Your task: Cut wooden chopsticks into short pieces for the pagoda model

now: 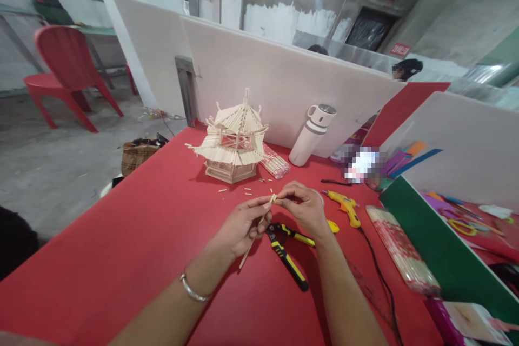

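My left hand (244, 224) is closed around a thin wooden stick (245, 259), which slants down and left below the fingers. At the stick's upper end, my right hand (306, 210) pinches with thumb and forefinger by a short wooden piece (273, 198). Whether that piece is joined to the stick, I cannot tell. Just beneath both hands lie black-and-yellow cutting pliers (288, 264) with their handles spread. Farther back stands a model pavilion (234, 157) built of pale sticks, with several cut stick bits (248, 190) scattered in front of it.
A yellow glue gun (344, 206) with a black cord lies to the right, beside a wrapped bundle of sticks (399, 248). Another bundle (276, 165) rests by the pavilion. A white flask (308, 138) stands against the white partition (259, 65). A green board (450, 248) edges the right side.
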Demonstrator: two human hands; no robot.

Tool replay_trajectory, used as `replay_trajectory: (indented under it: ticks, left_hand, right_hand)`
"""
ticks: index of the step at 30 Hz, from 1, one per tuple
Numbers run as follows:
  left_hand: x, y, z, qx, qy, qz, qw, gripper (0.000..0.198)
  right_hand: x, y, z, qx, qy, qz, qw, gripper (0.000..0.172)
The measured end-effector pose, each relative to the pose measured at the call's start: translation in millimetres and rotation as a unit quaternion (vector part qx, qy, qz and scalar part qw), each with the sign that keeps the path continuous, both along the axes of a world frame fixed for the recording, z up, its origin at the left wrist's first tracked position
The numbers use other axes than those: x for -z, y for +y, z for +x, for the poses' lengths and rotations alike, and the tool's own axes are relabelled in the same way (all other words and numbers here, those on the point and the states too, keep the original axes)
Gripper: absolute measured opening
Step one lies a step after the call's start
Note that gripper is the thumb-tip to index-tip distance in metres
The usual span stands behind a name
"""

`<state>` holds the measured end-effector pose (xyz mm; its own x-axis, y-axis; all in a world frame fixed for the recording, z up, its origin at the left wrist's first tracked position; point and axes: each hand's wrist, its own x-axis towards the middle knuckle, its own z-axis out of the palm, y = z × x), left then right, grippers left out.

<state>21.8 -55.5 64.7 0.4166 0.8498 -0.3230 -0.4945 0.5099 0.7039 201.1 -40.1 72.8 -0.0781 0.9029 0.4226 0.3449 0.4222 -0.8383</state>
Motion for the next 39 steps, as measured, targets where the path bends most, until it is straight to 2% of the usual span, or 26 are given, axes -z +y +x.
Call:
replay_trajectory:
  ticks: [11,18,26,33,39]
  left_hand:
    - [-4.9,-0.5,1.0,-0.025,0.011,0.017,0.999,0.03]
    - [-4.8,0.0,4.0,-0.056,0.029,0.037,0.997,0.035]
    - [-3.3,0.0,4.2,-0.061,0.058,0.043,0.995,0.039]
    - [-6.4,-1.5,3.8,-0.05,0.102,0.041,0.993,0.043]
    - [-5.4,-1.1,3.7,-0.044,0.117,0.042,0.991,0.047]
  right_hand:
    - [-5.3,-4.0,-5.3,0.006,-0.016,0.027,0.999,0.005]
    - [-5.3,-4.9,-8.6,0.011,-0.038,0.044,0.998,0.005]
    - [-2.2,-2.8,-6.2,0.005,-0.032,0.06,0.998,0.006]
    - [-9.2,-6.6,-3.9,-0.008,-0.069,0.088,0.994,0.007]
    - [-11.0,-7.7,-1.3,-0.001,-0.082,0.059,0.995,0.008]
